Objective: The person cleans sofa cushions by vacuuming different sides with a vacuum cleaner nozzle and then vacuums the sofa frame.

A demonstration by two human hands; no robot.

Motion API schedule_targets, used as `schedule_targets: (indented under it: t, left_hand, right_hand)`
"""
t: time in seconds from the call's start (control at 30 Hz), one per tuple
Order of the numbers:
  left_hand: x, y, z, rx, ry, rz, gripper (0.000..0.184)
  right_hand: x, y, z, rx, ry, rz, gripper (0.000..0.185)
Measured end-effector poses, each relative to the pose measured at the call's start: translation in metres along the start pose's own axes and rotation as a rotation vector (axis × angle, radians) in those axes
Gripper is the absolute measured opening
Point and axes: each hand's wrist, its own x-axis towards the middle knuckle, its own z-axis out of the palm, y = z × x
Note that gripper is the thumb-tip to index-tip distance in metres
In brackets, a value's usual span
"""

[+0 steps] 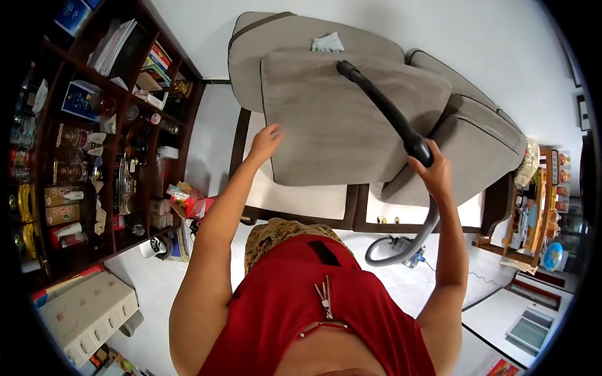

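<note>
My right hand (434, 172) is wrapped round the handle end of a black vacuum cleaner wand (385, 108). The wand slants up to the left, and its tip lies against the upper part of a large grey-brown sofa cushion (342, 122). A grey hose (426, 229) runs down from the handle past my right forearm. My left hand (266, 143) is at the cushion's left edge with its fingers loosely extended; whether it touches the fabric is unclear. The cushion leans on the backrest (276, 37), partly off the pale sofa base (301, 202).
A white cloth or packet (328, 42) lies above the cushion. More cushions (461, 153) are at the right. A dark shelf unit (157, 94) full of objects stands left, a cream cabinet (91, 313) lower left. The hose coils on the floor near a cable. A wooden rack (538, 213) stands right.
</note>
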Motion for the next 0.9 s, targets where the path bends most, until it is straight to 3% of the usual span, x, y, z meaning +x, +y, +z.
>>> schedule_targets:
  t: [0.17, 0.3, 0.43, 0.5, 0.6, 0.67, 0.8, 0.9]
  left_hand:
    - [0.026, -0.056, -0.016, 0.144, 0.150, -0.071, 0.044]
    - [0.062, 0.040, -0.025, 0.330, 0.306, 0.097, 0.040]
    - [0.155, 0.073, 0.001, 0.389, 0.408, 0.324, 0.039]
    - [0.202, 0.088, 0.011, 0.414, 0.435, 0.367, 0.038]
    - [0.264, 0.097, 0.027, 0.383, 0.292, 0.364, 0.039]
    - [0.293, 0.102, 0.041, 0.442, 0.210, 0.241, 0.039]
    - [0.346, 0.105, 0.063, 0.609, 0.040, 0.126, 0.041]
    - [0.351, 0.122, 0.065, 0.707, -0.005, 0.093, 0.039]
  right_hand:
    - [-0.018, 0.027, -0.038, 0.060, 0.009, -0.016, 0.054]
    - [0.001, 0.021, -0.024, 0.269, 0.060, -0.007, 0.054]
    - [0.022, 0.020, 0.007, 0.020, 0.072, 0.067, 0.054]
    - [0.015, 0.041, 0.011, 0.149, 0.116, 0.094, 0.053]
    - [-0.013, 0.063, 0.004, 0.195, 0.118, 0.288, 0.049]
    - [-0.038, 0.085, 0.003, 0.237, 0.170, 0.408, 0.045]
    - [-0.062, 0.046, -0.007, 0.192, 0.179, 0.531, 0.039]
    - [-0.101, 0.059, 0.006, 0.136, 0.244, 0.494, 0.045]
